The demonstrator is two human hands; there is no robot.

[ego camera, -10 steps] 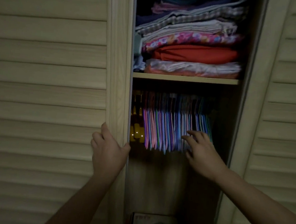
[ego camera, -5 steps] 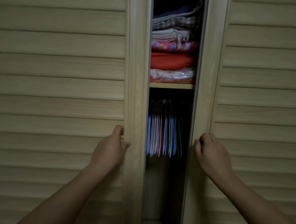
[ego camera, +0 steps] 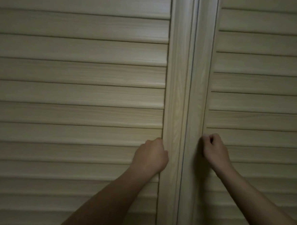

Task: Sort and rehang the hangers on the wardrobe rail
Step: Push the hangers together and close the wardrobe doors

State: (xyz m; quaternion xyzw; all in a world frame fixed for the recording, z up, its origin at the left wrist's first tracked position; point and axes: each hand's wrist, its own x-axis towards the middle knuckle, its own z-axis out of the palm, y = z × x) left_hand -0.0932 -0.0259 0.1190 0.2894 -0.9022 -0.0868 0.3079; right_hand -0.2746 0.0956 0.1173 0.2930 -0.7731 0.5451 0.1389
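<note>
Hangers and rail hidden behind the shut doors (ego camera: 93,91); left hand (ego camera: 151,155) and right hand (ego camera: 213,150), fingers curled against the vertical stiles flanking the centre seam (ego camera: 189,97), equally near.

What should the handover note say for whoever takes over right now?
Left hand: rests on the left door beside its inner frame, fingers curled at the slat edge; whether it has a grip there cannot be told.
Right hand: fingers curled at the inner frame of the right door; a grip is just as unclear.
Doors: meet at the centre seam, no gap showing.
Hangers and rail: out of sight behind the doors.
Done: wardrobe closed.
Left: hanger order cannot be checked from this view; open the doors to verify if needed.
</note>
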